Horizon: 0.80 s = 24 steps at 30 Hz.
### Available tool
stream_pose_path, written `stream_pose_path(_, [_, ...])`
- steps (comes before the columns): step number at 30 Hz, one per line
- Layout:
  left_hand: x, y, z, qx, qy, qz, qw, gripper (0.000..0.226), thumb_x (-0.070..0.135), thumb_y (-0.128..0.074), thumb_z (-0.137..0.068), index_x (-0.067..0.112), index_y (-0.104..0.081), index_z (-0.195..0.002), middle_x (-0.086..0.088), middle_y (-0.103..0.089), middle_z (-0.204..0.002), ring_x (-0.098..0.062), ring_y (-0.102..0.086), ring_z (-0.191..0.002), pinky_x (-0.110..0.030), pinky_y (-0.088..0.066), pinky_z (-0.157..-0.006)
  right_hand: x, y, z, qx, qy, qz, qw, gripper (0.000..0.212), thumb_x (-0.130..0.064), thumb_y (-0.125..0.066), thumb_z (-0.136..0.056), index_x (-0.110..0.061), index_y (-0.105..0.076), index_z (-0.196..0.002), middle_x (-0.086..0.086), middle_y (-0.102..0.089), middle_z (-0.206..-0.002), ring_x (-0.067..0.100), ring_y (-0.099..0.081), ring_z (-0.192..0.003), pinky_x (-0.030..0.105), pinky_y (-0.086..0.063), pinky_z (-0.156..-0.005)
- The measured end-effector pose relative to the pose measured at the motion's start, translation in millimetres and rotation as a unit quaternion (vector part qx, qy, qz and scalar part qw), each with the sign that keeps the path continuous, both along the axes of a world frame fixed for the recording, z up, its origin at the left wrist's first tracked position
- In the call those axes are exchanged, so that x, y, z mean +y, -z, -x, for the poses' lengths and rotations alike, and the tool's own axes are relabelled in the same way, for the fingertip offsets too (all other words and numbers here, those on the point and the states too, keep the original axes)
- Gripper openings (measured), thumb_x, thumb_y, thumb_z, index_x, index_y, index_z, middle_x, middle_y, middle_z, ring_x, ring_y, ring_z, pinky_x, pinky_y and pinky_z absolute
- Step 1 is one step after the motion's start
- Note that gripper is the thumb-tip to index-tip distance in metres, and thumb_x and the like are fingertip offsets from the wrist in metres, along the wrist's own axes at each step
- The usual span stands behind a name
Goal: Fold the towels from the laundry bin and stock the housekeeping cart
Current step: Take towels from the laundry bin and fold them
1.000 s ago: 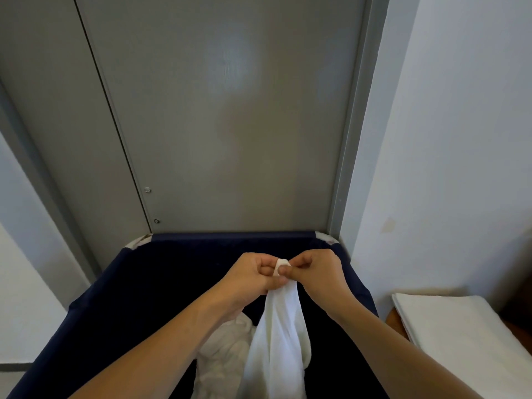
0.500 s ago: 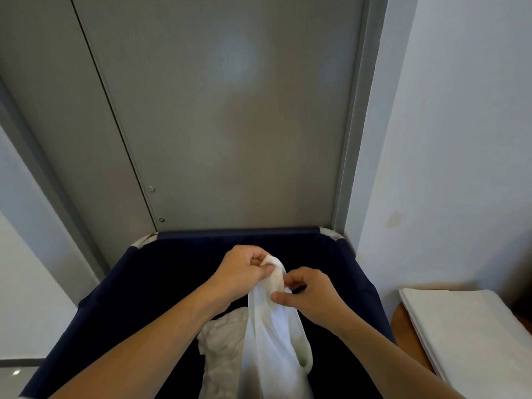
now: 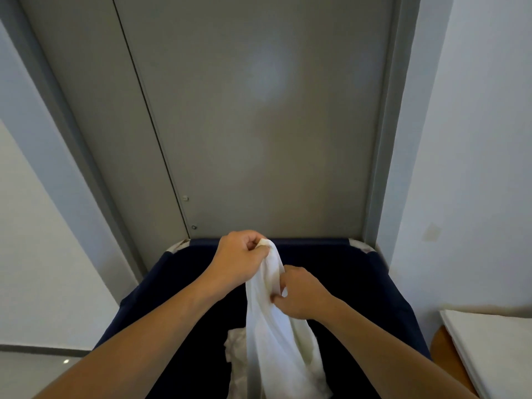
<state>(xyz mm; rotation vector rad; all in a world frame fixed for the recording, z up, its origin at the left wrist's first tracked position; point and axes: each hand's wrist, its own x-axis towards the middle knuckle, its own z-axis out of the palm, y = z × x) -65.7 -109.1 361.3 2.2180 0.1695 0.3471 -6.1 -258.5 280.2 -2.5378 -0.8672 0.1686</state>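
Head view, the only one we get. Main risk as we judge it: the towel (image 3: pixel 276 326) hangs bunched and twisted, so our right hand (image 3: pixel 299 295) may run down a fold, not the true edge, and spread it crooked; a loose pinch up top could also drop it back into the laundry bin (image 3: pixel 383 286).

Our left hand (image 3: pixel 239 257) pinches the towel's top corner, raised over the bin's far rim. Our right hand grips the cloth just below, fingers curled into it. Hands near each other, not touching. The towel's tail hangs into the bin, over another crumpled towel (image 3: pixel 237 358). Folded white linen (image 3: pixel 489 347) sits well to the right.
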Motion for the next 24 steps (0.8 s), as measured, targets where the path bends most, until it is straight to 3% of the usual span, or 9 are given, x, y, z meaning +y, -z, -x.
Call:
stream_pose_path(4, [11,-4,6,-0.003,-0.019,-0.002,1.0,0.017,0.014,-0.063,-0.091,0.023,-0.075,-0.081,0.014,-0.06,-0.056,0.0,-0.051,-0.052,-0.011,-0.039,-0.05,19,18,3,0.02,0.008,0.026,0.999,0.021,-0.037,-0.06,-0.086,-0.017,-0.059,-0.085,-0.001,-0.059,-0.093,0.02,-0.062,-0.081,0.036,-0.058,-0.074])
stream_pose_path(7, [16,-3,10,0.0,-0.029,-0.002,1.0,0.017,0.014,-0.062,-0.091,0.023,-0.074,-0.082,0.005,-0.066,-0.063,-0.001,-0.053,-0.055,-0.014,-0.042,-0.052,32,31,5,0.063,0.015,0.017,0.998,0.022,-0.038,-0.062,-0.085,-0.018,-0.057,-0.079,-0.004,-0.058,-0.082,0.016,-0.061,-0.073,0.031,-0.056,-0.068])
stream_pose_path(12, [29,-1,12,-0.002,-0.058,0.009,0.998,0.017,0.015,-0.063,-0.09,0.024,-0.075,-0.082,-0.002,-0.072,-0.074,-0.006,-0.058,-0.063,-0.021,-0.046,-0.058,55,40,16,0.124,0.063,-0.057,0.989,0.02,-0.031,-0.062,-0.087,-0.015,-0.06,-0.075,-0.003,-0.061,-0.072,0.014,-0.062,-0.064,0.025,-0.056,-0.06])
stream_pose_path(18, [64,-8,11,-0.024,-0.124,0.01,0.992,0.02,0.015,-0.063,-0.09,0.027,-0.075,-0.079,0.004,-0.072,-0.074,-0.004,-0.061,-0.067,-0.013,-0.045,-0.057,30,-4,-9,0.14,0.048,-0.072,0.986,0.036,-0.015,-0.067,-0.071,-0.015,-0.042,-0.045,-0.005,-0.035,-0.049,0.01,-0.033,-0.047,0.021,-0.03,-0.048])
stream_pose_path(21, [79,-16,4,-0.038,-0.146,0.021,0.988,0.017,0.018,-0.063,-0.092,0.024,-0.075,-0.082,0.003,-0.073,-0.079,-0.009,-0.062,-0.074,-0.02,-0.047,-0.063,11,-44,-33,0.096,0.061,-0.09,0.989,0.016,-0.01,-0.065,-0.069,0.0,-0.059,-0.057,0.0,-0.042,-0.056,0.011,-0.036,-0.055,0.027,-0.032,-0.052])
stream_pose_path(24, [85,-28,-8,-0.057,-0.147,0.034,0.987,0.016,0.02,-0.061,-0.094,0.016,-0.074,-0.085,-0.003,-0.07,-0.079,-0.015,-0.058,-0.072,-0.026,-0.047,-0.065,1,-87,-44,0.052,0.069,-0.104,0.991,0.011,-0.013,-0.068,-0.075,-0.005,-0.074,-0.071,-0.004,-0.059,-0.06,0.009,-0.051,-0.058,0.023,-0.042,-0.054])
